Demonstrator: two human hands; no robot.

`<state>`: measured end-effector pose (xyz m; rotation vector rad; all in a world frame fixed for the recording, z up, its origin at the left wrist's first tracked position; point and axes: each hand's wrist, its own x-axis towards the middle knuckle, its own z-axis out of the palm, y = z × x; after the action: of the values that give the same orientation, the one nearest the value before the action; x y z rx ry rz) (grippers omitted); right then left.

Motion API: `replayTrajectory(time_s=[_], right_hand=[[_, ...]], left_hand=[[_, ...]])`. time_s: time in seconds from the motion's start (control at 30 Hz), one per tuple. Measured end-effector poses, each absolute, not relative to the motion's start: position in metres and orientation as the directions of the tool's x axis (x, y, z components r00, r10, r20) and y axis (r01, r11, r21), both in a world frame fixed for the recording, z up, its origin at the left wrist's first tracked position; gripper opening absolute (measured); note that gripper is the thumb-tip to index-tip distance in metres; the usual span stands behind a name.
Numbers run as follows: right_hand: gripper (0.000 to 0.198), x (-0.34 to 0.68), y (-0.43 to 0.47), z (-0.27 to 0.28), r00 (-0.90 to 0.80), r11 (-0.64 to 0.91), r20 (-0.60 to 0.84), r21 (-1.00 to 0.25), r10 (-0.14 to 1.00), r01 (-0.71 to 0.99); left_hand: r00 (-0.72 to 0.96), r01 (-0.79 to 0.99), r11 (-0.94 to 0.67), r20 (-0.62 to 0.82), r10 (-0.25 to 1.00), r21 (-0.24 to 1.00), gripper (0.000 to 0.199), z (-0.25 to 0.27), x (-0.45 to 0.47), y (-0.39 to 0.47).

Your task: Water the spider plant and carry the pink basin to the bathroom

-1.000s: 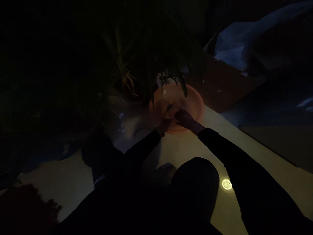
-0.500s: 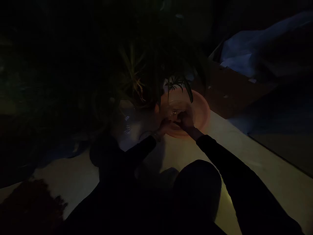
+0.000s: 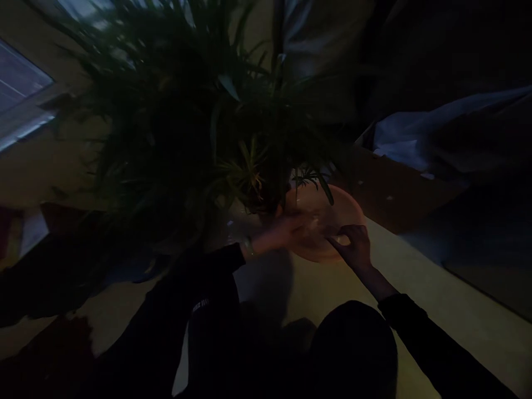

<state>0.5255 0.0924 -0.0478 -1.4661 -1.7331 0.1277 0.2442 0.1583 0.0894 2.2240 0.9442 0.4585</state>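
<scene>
The scene is very dark. A round pink basin [image 3: 347,208] sits on a pale floor, partly under the hanging leaves of a large green plant [image 3: 199,127]. My left hand [image 3: 282,233] reaches flat over the basin's near left side, blurred, with a band at the wrist. My right hand [image 3: 353,244] rests at the basin's near rim, fingers bent, pinching something small and pale that I cannot identify. Both arms wear dark sleeves.
A brown cardboard sheet [image 3: 390,188] lies behind the basin, with pale plastic sheeting [image 3: 415,138] beyond it. My dark knee [image 3: 353,343] fills the lower middle. A window [image 3: 20,94] shows at the upper left. Pale floor [image 3: 436,288] stretches to the right.
The view has tilted upward, showing more of the plant and a window. My right hand has drawn back from the basin's middle to its near rim; my left hand has stretched further over the basin.
</scene>
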Motion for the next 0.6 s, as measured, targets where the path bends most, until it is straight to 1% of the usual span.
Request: replayTrajectory(time_s=[0.07, 0.1, 0.2, 0.27, 0.3, 0.37, 0.43, 0.53, 0.6], right_hand=[[0.032, 0.529, 0.09, -0.031, 0.024, 0.351, 0.569, -0.54, 0.822, 0.765], [0.034, 0.53, 0.09, -0.021, 0.014, 0.368, 0.585, -0.529, 0.811, 0.765], [0.039, 0.531, 0.089, 0.009, -0.003, 0.386, 0.596, -0.517, 0.803, 0.764], [0.04, 0.53, 0.088, 0.027, -0.004, 0.391, 0.6, -0.516, 0.8, 0.762], [0.04, 0.53, 0.088, 0.036, -0.008, 0.398, 0.608, -0.511, 0.794, 0.761], [0.038, 0.529, 0.087, 0.049, -0.03, 0.425, 0.624, -0.495, 0.781, 0.758], [0.037, 0.528, 0.086, 0.059, -0.043, 0.451, 0.646, -0.483, 0.762, 0.751], [0.034, 0.529, 0.086, 0.071, -0.049, 0.495, 0.686, -0.472, 0.726, 0.73], [0.033, 0.53, 0.088, 0.079, -0.068, 0.523, 0.703, -0.457, 0.707, 0.719]], left_hand=[[0.757, 0.505, -0.669, 0.091, 0.647, 0.545, 0.035, 0.124, 0.236, 0.174], [0.775, 0.525, -0.716, 0.089, 0.626, 0.46, 0.035, 0.139, 0.233, 0.182], [0.786, 0.596, -0.776, 0.049, 0.617, 0.208, 0.032, 0.17, 0.227, 0.207], [0.793, 0.606, -0.791, 0.011, 0.609, 0.085, 0.033, 0.182, 0.221, 0.218], [0.802, 0.597, -0.801, -0.003, 0.598, 0.047, 0.034, 0.187, 0.218, 0.221], [0.826, 0.564, -0.826, 0.0, 0.564, 0.009, 0.034, 0.199, 0.212, 0.225], [0.835, 0.549, -0.836, 0.05, 0.547, -0.014, 0.036, 0.217, 0.206, 0.227], [0.776, 0.628, -0.772, 0.153, 0.612, -0.1, 0.046, 0.264, 0.196, 0.24], [0.695, 0.719, -0.667, 0.217, 0.686, -0.196, 0.056, 0.302, 0.187, 0.258]])
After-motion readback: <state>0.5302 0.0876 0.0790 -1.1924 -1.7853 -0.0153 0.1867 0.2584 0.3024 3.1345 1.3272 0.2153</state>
